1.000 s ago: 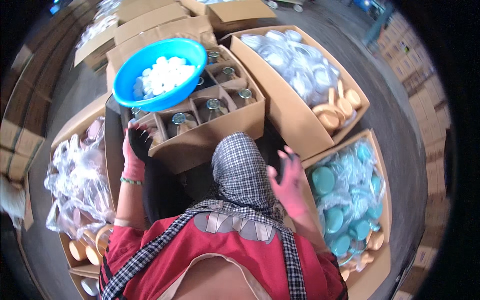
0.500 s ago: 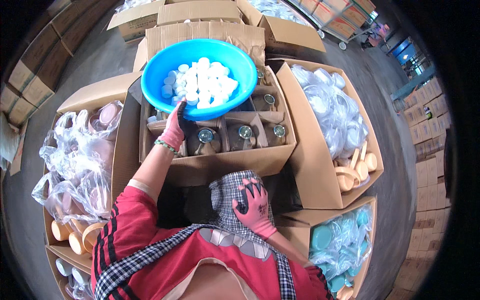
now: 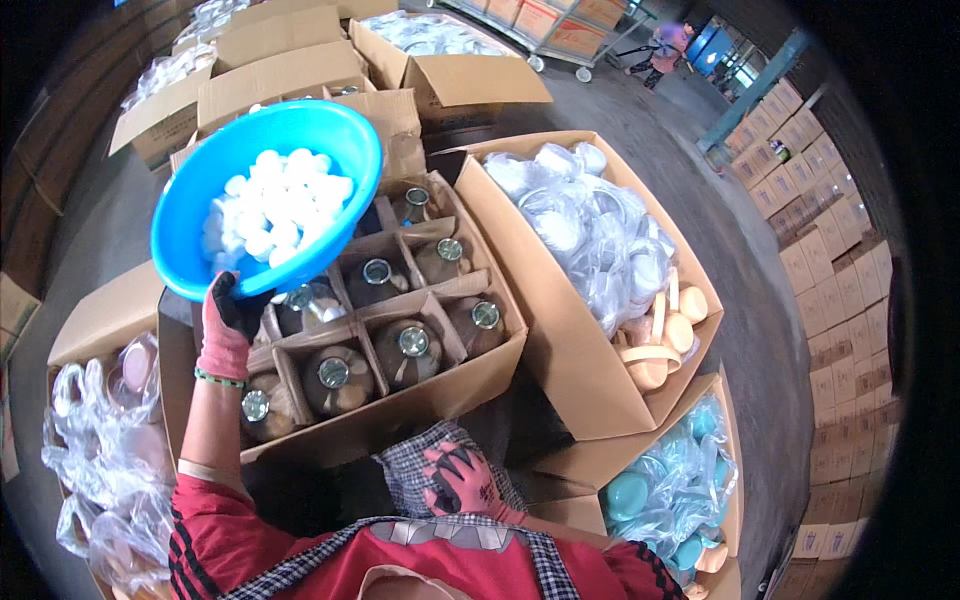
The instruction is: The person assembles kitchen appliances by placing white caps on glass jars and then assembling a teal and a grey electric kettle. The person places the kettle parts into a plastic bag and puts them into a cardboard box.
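My left hand (image 3: pixel 226 325), in a pink and black glove, grips the near rim of a blue plastic basin (image 3: pixel 345 205). White caps (image 3: pixel 285 200) lie heaped inside it. The basin tilts over the far left part of a divided cardboard box (image 3: pixel 420 398). Glass bottles with clear round tops, such as one bottle (image 3: pixel 412 342), fill the box's compartments; the basin hides some of them. Gloved the same way, my right hand (image 3: pixel 464 482) rests on the black-and-white checked apron (image 3: pixel 408 475) at my waist, its fingers apart.
At right stands an open box of bagged pale plastic parts (image 3: pixel 585 225) and peach-coloured scoops (image 3: pixel 680 335). Nearer are bagged teal parts (image 3: pixel 650 490); bagged clear and pinkish parts (image 3: pixel 105 440) are at left. A loaded trolley (image 3: pixel 540 35) and a person (image 3: pixel 665 52) are farther off.
The basin has shifted left with my left hand and tilted, uncovering more bottles. The whole view has turned to the right. My right hand stays on the apron.
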Motion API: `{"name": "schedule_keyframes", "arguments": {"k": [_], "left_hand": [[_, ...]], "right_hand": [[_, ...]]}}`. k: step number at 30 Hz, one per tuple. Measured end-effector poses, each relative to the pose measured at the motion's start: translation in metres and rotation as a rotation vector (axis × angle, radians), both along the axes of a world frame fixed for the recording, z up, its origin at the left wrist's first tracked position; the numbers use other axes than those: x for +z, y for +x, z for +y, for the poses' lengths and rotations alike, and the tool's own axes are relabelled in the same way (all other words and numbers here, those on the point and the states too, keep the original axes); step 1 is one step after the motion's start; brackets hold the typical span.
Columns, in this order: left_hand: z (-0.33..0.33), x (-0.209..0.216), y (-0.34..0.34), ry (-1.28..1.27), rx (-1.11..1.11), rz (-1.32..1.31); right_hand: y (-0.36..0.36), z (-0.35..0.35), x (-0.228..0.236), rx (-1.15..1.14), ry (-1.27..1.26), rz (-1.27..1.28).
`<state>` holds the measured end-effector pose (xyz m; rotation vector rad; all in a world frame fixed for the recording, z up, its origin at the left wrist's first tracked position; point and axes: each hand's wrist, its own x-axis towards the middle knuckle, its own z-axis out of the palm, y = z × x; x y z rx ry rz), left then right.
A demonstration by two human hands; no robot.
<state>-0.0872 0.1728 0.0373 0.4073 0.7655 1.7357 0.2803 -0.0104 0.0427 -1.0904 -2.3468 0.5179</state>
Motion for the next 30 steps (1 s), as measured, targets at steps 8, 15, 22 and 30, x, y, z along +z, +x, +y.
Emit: {"name": "schedule_keyframes", "arguments": {"k": [8,15,22,30], "left_hand": [[0.130,-0.016,-0.015,-0.056,0.108,0.260],[0.157,-0.047,-0.035,-0.069,-0.043,0.050],[0.009,0.017,0.052,0.059,-0.303,0.617],[-0.140,-0.004,0.076,-0.066,-0.161,1.823]], "right_hand": [[0.002,0.006,-0.009,0.003,0.049,0.047],[0.008,0.004,-0.017,0.014,0.043,0.073],[-0.001,0.002,0.000,0.000,0.055,0.138],[-0.012,-0.013,0.020,-0.018,0.047,-0.033]]}}
